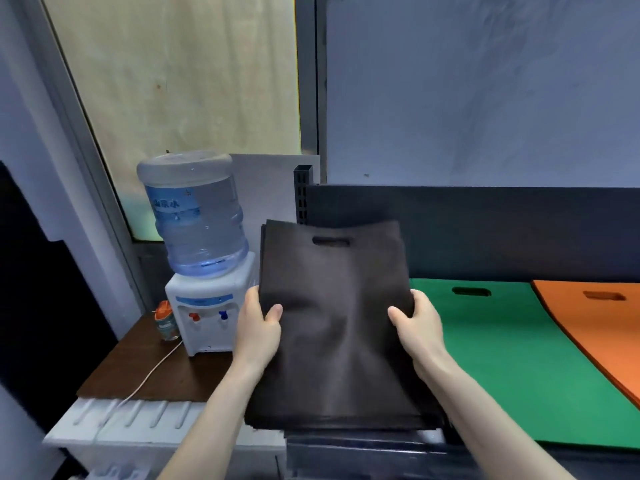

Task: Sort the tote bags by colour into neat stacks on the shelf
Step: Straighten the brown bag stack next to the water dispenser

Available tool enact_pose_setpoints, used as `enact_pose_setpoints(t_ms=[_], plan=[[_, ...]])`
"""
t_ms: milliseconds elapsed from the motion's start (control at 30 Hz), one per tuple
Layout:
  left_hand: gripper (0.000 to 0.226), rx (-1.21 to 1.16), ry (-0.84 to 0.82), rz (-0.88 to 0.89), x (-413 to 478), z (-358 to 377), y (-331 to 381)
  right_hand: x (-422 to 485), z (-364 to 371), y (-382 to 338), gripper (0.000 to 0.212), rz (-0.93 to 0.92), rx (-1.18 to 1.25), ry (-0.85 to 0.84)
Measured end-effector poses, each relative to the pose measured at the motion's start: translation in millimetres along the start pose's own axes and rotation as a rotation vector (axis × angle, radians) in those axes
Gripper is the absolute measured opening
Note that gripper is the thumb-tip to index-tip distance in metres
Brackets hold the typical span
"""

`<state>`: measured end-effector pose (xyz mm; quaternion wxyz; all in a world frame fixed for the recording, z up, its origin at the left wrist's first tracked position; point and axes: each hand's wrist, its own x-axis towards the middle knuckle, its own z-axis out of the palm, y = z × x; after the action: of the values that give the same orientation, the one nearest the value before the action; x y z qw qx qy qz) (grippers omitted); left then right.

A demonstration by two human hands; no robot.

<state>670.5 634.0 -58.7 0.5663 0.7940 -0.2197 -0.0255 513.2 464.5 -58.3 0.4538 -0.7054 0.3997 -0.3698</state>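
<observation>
Shelf [346, 446] — hands [258, 329] [420, 327] astride black bags [332, 306], thumbs [275, 311] atop

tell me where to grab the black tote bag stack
Take the black tote bags by both long side edges midway, one hand from each side, thumbs on top, as the left hand and right hand do. The stack is limp and several bags thick; gripped by the handle slot alone it would likely sag.

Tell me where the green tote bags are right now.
In the head view the green tote bags lie flat on the shelf, right of centre, between the black bags at centre and the orange bags at the far right edge.
</observation>
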Motion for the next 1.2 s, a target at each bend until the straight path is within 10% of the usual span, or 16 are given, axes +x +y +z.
enact_pose_setpoints(t_ms=[200,500,767,1200], plan=[[0.046,-0.115,0.056,0.28,-1.2,-2.5,49.9,2.0,-31.0,-37.9,0.033,-0.28,0.201,0.107],[0.035,-0.284,0.072,0.156,-3.4,15.8,45.1,-3.3,-28.6,-13.0,0.029,-0.246,0.216,0.028],[0.029,0.161,0.074,0.059,14.1,3.1,59.5,11.7,-37.6,-24.5,0.015,-0.272,0.047,0.07],[0.017,0.088,-0.263,-0.372,15.6,17.9,-4.7,19.7,-20.8,23.1,0.01,0.215,-0.226,-0.209]])
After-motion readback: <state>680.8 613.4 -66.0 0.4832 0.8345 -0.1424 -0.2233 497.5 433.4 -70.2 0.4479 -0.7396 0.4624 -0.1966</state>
